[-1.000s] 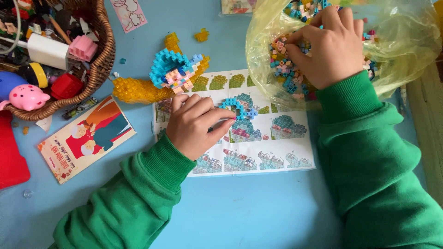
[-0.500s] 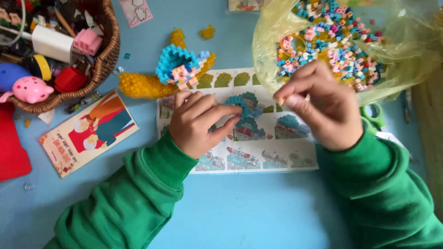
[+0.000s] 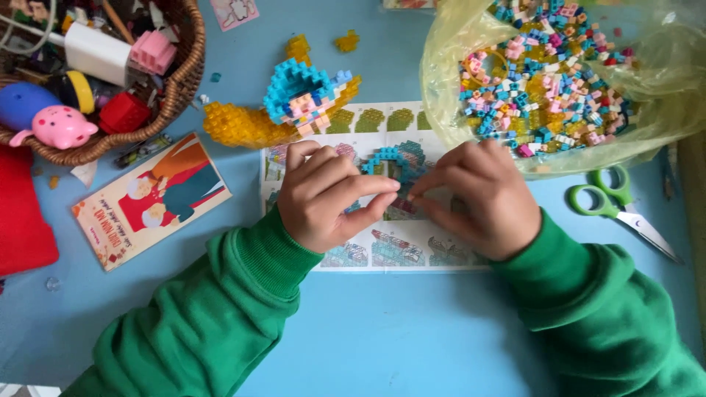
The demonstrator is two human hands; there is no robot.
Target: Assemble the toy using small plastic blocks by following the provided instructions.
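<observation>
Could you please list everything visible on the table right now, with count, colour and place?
Brick bag: one, clear yellow, top right, full of small mixed bricks.
Instruction sheet: one, white with pictures, centre.
Blue brick piece: one, on the sheet between the fingertips.
Brick figure: one, blue and yellow, above the sheet.
Scissors: one pair, green handles, right.
Basket: one, brown wicker, top left, holding toys.
Pig toy: one, pink, in the basket.
Card: one, red and orange, left.
Red cloth: one, far left.
Left hand: green sleeve, on the sheet.
Right hand: green sleeve, on the sheet.
</observation>
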